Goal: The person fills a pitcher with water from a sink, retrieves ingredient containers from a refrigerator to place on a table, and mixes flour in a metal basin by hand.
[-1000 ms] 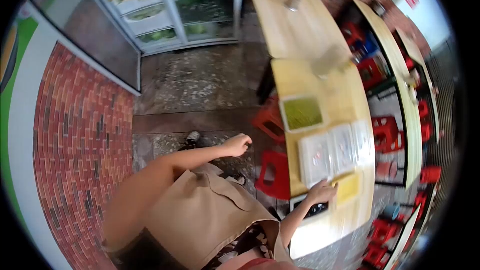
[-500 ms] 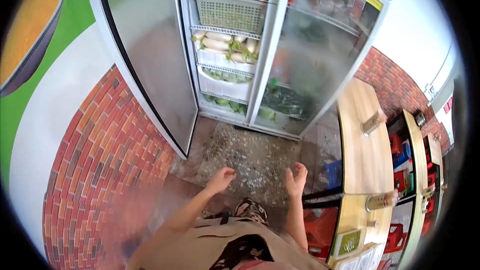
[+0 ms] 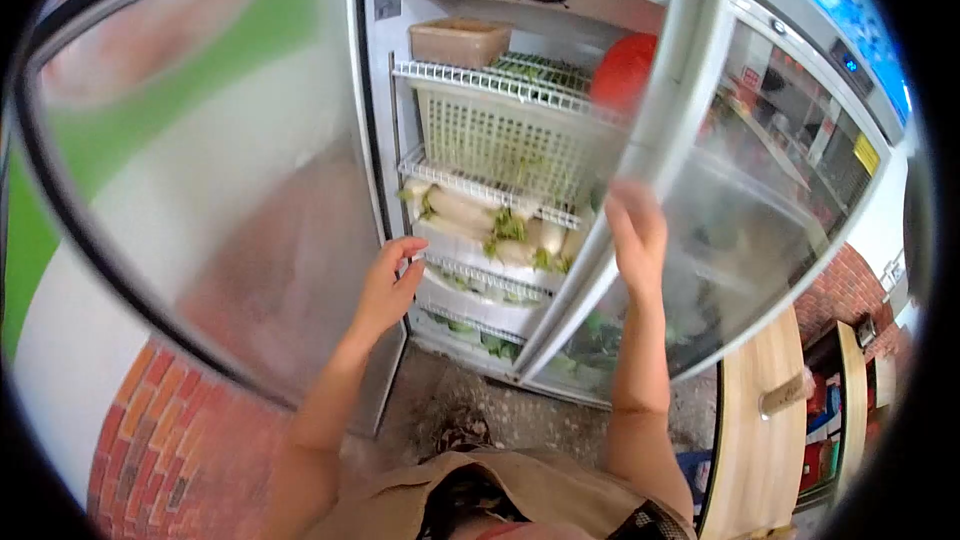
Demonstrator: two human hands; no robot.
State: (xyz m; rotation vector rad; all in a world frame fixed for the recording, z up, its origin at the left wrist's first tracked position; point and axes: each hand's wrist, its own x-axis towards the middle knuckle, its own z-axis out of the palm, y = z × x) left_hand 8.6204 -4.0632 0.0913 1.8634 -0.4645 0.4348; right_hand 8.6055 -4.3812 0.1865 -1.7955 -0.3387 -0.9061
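Note:
A glass-door fridge stands in front of me, its left door (image 3: 240, 170) swung wide and fogged. My left hand (image 3: 388, 285) is raised before the opening with thumb and fingers apart, nothing in it. It is nearest to the shelf of white radishes (image 3: 462, 210) with green tops. My right hand (image 3: 640, 235) is up by the frame of the right door (image 3: 760, 200); its fingertips are blurred, and I see nothing held. Whether it touches the frame I cannot tell. Above the radishes is a pale perforated basket (image 3: 490, 140). White containers (image 3: 470, 295) with greens sit lower down.
On the top shelf are a brownish tub (image 3: 460, 42) and a red bag or ball-like thing (image 3: 625, 75). A wooden table (image 3: 755, 420) with a cylindrical container (image 3: 787, 395) stands at the right. A brick-patterned wall (image 3: 170, 440) is on the left.
I have come closer to the fridge, which now fills more of the view. Both hands have risen from low over the floor to the height of the fridge shelves.

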